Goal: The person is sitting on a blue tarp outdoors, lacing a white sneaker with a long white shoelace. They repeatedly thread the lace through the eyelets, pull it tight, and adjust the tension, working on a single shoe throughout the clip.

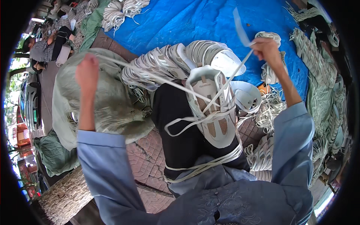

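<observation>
1. As the white shoe upper [212,108] rests on the person's black-clad knee [176,127], it lies high and steady between both arms, so the lace holes face up toward the eyes.
2. The left hand [87,71] is closed in a fist around one end of the white lace [150,75] and is held far out to the left, so this end runs straight and tight to the upper.
3. The right hand [267,48] is also closed, pinching the other lace end [234,73] near its flat tip, which stands up above the fingers. It is raised to the right, so the two ends pull apart evenly.
4. Loose loops of lace hang over the knee, I think as slack.
5. A row of similar white uppers [168,60] lies just behind the knee on the blue tarp [187,18], within easy reach.
6. A grey-green sack [101,101] sits on the brick paving [144,157] under the left forearm.
</observation>
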Action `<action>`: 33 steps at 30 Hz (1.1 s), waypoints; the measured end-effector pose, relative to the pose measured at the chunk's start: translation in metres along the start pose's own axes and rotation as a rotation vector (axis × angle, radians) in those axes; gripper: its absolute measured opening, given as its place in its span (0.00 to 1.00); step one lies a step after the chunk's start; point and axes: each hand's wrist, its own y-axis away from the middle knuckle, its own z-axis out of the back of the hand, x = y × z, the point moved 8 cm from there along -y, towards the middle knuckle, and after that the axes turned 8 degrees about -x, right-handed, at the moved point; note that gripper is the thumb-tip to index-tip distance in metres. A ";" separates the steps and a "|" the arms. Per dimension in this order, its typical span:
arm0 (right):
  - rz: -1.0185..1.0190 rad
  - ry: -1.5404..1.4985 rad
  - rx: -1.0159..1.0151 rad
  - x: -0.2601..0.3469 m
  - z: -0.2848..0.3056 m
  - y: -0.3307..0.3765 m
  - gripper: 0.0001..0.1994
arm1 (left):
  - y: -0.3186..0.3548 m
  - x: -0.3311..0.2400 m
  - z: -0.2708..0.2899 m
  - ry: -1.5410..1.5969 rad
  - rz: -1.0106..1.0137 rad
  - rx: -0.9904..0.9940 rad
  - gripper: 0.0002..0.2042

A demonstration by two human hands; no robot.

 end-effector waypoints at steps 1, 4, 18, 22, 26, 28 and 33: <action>-0.015 0.064 -0.039 -0.012 0.023 -0.013 0.08 | -0.007 0.051 -0.010 -0.170 -0.057 -0.007 0.09; -0.153 0.130 -0.257 -0.069 0.098 -0.040 0.09 | -0.003 0.188 -0.011 -0.445 0.105 0.110 0.11; 0.334 -0.137 0.442 0.092 -0.089 0.100 0.13 | 0.179 -0.238 0.105 0.802 -0.447 0.194 0.12; 0.550 0.099 0.370 0.099 -0.111 0.130 0.09 | 0.192 -0.260 0.092 0.797 -0.416 0.190 0.10; 0.506 0.151 0.348 0.086 -0.117 0.138 0.12 | 0.192 -0.271 0.086 0.800 -0.484 0.286 0.05; 0.432 0.092 0.377 0.084 -0.119 0.136 0.12 | 0.180 -0.266 0.081 0.871 -0.425 0.305 0.04; 0.187 -0.096 0.464 0.077 -0.117 0.131 0.11 | 0.204 -0.265 0.036 1.568 0.450 1.608 0.07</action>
